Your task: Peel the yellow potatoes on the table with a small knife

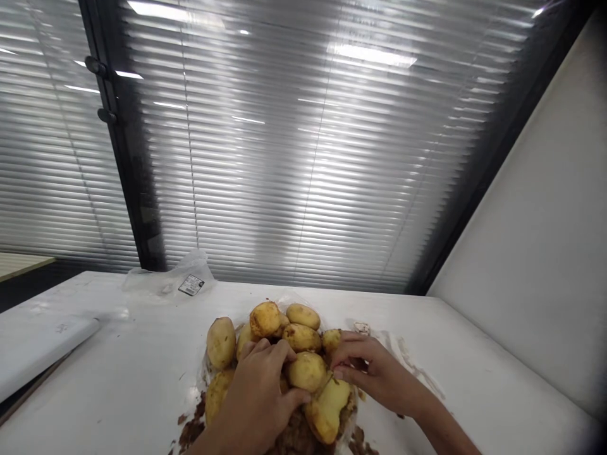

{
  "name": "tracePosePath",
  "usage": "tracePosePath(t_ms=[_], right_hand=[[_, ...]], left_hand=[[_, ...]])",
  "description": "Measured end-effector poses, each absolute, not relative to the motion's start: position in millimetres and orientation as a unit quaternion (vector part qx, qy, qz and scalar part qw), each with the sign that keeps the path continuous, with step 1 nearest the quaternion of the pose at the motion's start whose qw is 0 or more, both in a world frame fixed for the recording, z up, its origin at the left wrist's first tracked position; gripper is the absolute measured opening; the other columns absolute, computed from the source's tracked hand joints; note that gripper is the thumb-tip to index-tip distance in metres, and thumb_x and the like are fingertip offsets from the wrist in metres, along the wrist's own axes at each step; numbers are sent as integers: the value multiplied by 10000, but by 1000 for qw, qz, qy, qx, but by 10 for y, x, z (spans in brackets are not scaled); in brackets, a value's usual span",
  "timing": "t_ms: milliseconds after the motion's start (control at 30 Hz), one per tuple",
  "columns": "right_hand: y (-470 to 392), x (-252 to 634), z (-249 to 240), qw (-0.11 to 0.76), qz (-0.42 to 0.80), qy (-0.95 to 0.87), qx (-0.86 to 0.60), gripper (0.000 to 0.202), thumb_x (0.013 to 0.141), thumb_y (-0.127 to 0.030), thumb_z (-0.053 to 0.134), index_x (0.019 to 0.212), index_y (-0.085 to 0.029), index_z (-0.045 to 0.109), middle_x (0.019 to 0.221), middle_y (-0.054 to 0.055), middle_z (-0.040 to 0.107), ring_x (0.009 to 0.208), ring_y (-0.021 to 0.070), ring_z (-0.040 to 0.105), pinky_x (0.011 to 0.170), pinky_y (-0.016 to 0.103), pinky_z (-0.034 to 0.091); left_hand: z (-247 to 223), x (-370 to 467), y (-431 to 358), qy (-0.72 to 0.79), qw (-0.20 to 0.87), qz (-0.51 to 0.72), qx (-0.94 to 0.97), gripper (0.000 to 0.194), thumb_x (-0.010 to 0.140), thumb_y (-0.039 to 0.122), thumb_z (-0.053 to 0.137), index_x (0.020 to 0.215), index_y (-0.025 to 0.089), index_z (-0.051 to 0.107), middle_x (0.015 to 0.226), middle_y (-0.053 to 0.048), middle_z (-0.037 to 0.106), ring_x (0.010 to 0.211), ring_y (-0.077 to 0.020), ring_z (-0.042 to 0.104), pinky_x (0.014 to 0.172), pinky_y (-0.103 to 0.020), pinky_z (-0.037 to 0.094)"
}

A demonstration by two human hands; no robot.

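Note:
Several yellow-brown potatoes lie heaped on a clear plastic bag (202,377) on the white table. My left hand (262,392) rests over the heap, its fingers bent around a pale potato (307,371) near the middle. At the right side of the heap, my right hand (365,366) has its thumb and fingertips pinched together; what they hold, if anything, is too small to make out. Just below those fingertips is a partly peeled potato (332,404) with a smooth, light yellow patch. Brown peel scraps (192,430) lie around the lower edge of the heap.
A crumpled clear bag with a printed label (191,285) lies at the table's back left. A white flat object (42,347) is at the left edge. Behind the white table (142,379) are window blinds (284,158); a pale wall (531,253) stands at the right.

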State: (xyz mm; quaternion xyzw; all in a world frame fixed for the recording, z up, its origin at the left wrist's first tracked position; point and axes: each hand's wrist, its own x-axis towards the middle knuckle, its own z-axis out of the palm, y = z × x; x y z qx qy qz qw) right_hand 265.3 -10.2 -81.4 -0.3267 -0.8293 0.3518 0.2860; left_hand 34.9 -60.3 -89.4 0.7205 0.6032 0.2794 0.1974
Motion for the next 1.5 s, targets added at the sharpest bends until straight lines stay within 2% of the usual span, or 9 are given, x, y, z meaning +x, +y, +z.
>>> tracePosePath(t_ms=[167,367,600,767,967,1167,1367,1500], right_hand=[[-144,2571,-867,280,338,-834,-336,145,927,-278,594,828,-202,666,783,7,500,719,154,486,614,264,360],[-151,2550,-891,302,301,-833,-353,82,913,-242,592,841,-209,610,806,4,502,736,158,475,628,261,370],[1,2748,-894,338,274,-811,-391,156,958,-315,535,858,-206,585,800,1,504,690,147,446,611,269,349],[-7,2733,-940,387,369,-733,-420,269,955,-457,535,872,-201,547,717,-24,478,648,139,419,585,263,336],[-216,2493,-953,386,406,-728,-394,324,930,-507,551,836,-197,547,737,-15,499,677,143,451,602,256,374],[-240,2515,-951,417,372,-724,-405,250,925,-451,585,880,-205,590,843,16,586,749,162,556,657,266,455],[-256,2521,-963,385,336,-760,-403,179,922,-372,591,929,-218,681,939,55,678,796,187,617,649,273,479],[-316,2471,-929,399,294,-778,-386,168,931,-299,552,906,-226,701,890,52,690,797,187,635,638,262,488]], left_hand=[[-853,308,-614,594,240,288,712,260,657,309,720,892,265,619,961,-12,625,978,-267,510,879,-431,399],[-837,322,-611,586,226,293,721,220,683,292,705,879,261,609,959,-11,630,984,-267,510,884,-440,397],[-863,324,-623,585,202,293,729,233,676,280,705,888,259,612,960,-14,643,981,-275,520,894,-449,385],[-838,326,-626,576,202,295,735,236,667,289,723,865,254,600,941,-1,669,970,-272,532,896,-449,381],[-848,354,-628,586,174,308,730,310,633,442,781,823,256,623,882,-4,676,924,-282,536,891,-481,380],[-836,374,-648,595,173,292,729,300,671,471,741,853,248,655,896,-16,689,954,-294,546,954,-515,364],[-805,392,-637,598,162,269,738,300,692,482,718,887,257,686,932,-28,700,990,-303,555,982,-515,371],[-817,394,-633,593,160,274,740,313,703,492,714,911,260,690,953,-27,698,1000,-307,552,993,-522,366]])
